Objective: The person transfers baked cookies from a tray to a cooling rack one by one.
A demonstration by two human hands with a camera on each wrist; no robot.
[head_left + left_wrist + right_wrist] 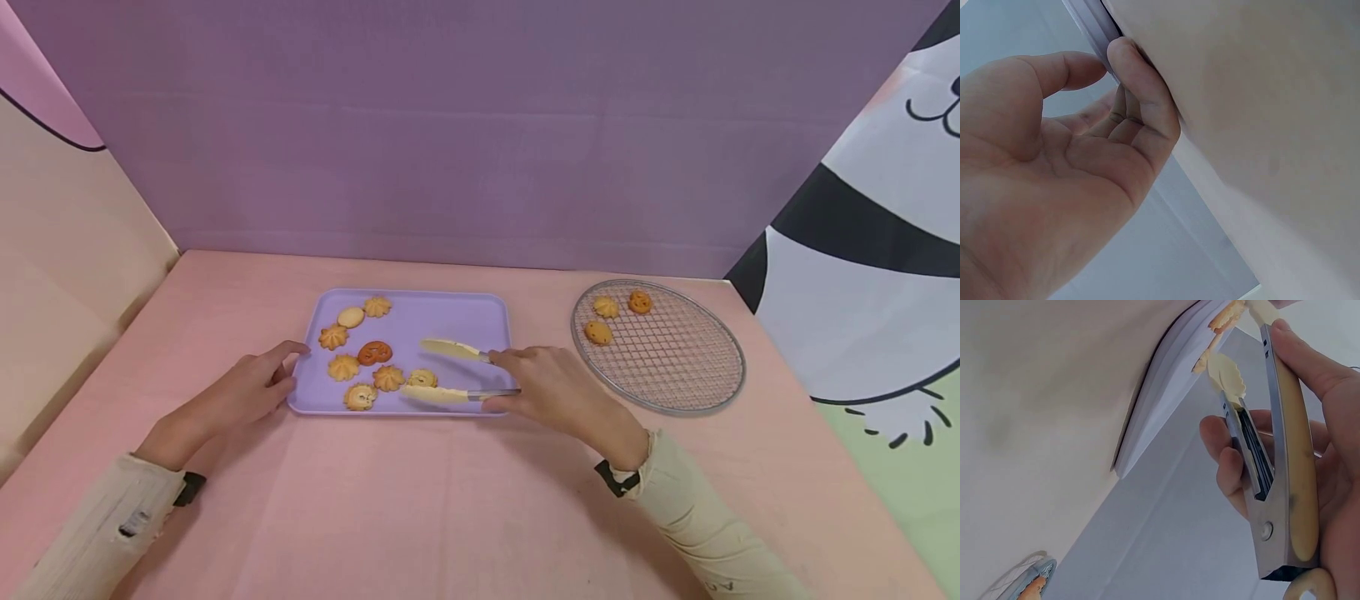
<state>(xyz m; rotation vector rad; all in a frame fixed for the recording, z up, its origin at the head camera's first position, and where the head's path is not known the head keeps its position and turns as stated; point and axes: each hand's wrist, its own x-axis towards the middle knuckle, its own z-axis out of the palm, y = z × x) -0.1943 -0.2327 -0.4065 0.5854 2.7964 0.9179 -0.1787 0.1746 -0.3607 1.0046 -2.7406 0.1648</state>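
Note:
My right hand (pixel 573 396) grips a pair of tongs (pixel 1294 456) with cream-coloured tips and metal arms. The tongs' arms are spread apart over the lilac tray (pixel 465 312). One tip lies close to a pale swirl cookie (pixel 422 377) near the tray's front, with nothing seen between the tips. My left hand (pixel 243 396) holds the tray's left edge; in the left wrist view its thumb and curled fingers meet the rim (pixel 1094 31). Several cookies lie on the tray's left half, among them a brown pretzel-shaped one (pixel 374 352) and a flower-shaped one (pixel 343 367).
Right of the tray lies a round wire rack (pixel 675 358). At its far left part are a flower-shaped cookie (pixel 606 307), a darker brown cookie (pixel 640 302) and an oval speckled cookie (pixel 597 332). A purple wall (pixel 450 183) stands behind the pink table (pixel 420 500).

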